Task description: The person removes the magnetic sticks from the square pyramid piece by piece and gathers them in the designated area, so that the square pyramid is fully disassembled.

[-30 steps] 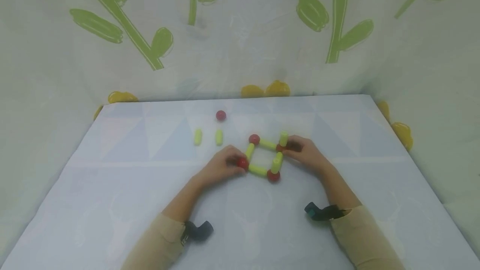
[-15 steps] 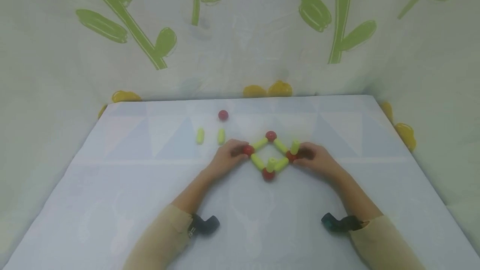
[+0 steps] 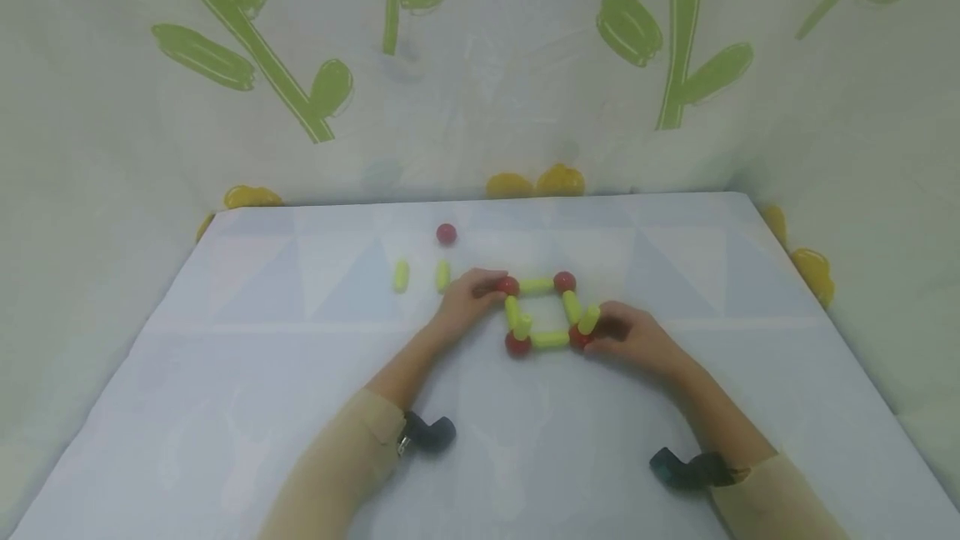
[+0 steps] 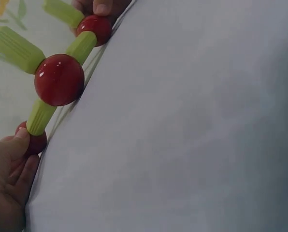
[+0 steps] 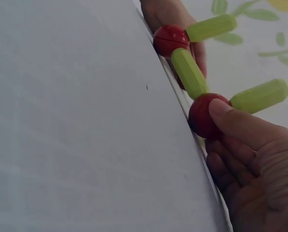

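Observation:
Four-sided and lying on the table, a frame of red balls and yellow-green ridged rods [image 3: 551,340] sits between the hands. At its far left corner my left hand [image 3: 468,307] pinches a red ball [image 3: 507,285] between thumb and fingers. My right hand [image 3: 633,338] pinches the near right red ball [image 5: 204,116], thumb on top in the right wrist view. One rod [image 3: 589,320] stands up from that ball, and another upright rod [image 4: 18,48] from the near left ball [image 4: 59,79]. The far right ball [image 3: 565,282] is untouched.
Two loose yellow-green rods, a left one [image 3: 401,276] and a right one [image 3: 443,275], lie beyond the left hand. A loose red ball [image 3: 446,233] is farther back. The white table [image 3: 480,457] meets a leaf-patterned cloth [image 3: 480,107] behind.
Both hands have turned the frame clockwise on the table, keeping the same balls. The left hand has moved away and to the right, the right hand nearer and slightly right.

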Demonstrator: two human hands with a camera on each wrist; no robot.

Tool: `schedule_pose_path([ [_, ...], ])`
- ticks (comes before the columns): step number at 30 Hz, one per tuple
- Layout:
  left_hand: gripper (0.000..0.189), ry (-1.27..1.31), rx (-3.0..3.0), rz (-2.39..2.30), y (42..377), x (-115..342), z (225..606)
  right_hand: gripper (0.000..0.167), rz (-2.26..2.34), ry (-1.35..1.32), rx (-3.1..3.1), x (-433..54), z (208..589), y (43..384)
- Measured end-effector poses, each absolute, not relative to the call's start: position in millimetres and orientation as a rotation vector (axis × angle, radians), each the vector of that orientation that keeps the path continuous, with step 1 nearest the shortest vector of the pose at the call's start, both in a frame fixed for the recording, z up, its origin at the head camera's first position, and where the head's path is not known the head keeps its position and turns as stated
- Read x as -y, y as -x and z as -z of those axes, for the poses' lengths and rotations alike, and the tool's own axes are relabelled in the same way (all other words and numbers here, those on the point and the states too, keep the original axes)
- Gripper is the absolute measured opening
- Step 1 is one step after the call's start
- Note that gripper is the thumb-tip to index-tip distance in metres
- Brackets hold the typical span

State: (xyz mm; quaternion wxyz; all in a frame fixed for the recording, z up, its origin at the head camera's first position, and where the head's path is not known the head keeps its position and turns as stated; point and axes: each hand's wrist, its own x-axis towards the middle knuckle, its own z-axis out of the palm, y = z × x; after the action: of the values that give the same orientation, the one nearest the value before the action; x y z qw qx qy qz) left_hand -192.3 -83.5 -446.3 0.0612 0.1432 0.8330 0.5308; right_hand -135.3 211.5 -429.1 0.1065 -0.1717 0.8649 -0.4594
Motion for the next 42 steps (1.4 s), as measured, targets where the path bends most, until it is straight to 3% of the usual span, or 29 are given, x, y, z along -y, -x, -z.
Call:
schedule_pose_path([
  [13, 0.038, -0.436, -2.481, -1.563, 204.4, 79.3, 445.7, 0.033, 1.38, 0.382, -2.442, -224.9, 425.2, 155.1],
  [20, 0.034, -0.471, -2.468, -1.696, 192.7, 79.4, 444.3, 0.044, 1.518, 0.176, -2.537, -211.4, 427.7, 180.5],
  [28, 0.032, -0.577, -2.374, -1.771, 167.6, 81.2, 431.6, 0.051, 1.579, 0.177, -2.473, -197.3, 426.0, 195.2],
  [36, 0.049, -0.774, -2.342, -1.476, 152.5, 79.5, 426.1, 0.043, 1.596, 0.258, -2.486, -192.1, 430.3, 192.8],
  [42, 0.042, -0.845, -2.386, -1.461, 151.4, 77.8, 428.7, 0.038, 1.569, 0.32, -2.55, -188.5, 433.0, 189.8],
])
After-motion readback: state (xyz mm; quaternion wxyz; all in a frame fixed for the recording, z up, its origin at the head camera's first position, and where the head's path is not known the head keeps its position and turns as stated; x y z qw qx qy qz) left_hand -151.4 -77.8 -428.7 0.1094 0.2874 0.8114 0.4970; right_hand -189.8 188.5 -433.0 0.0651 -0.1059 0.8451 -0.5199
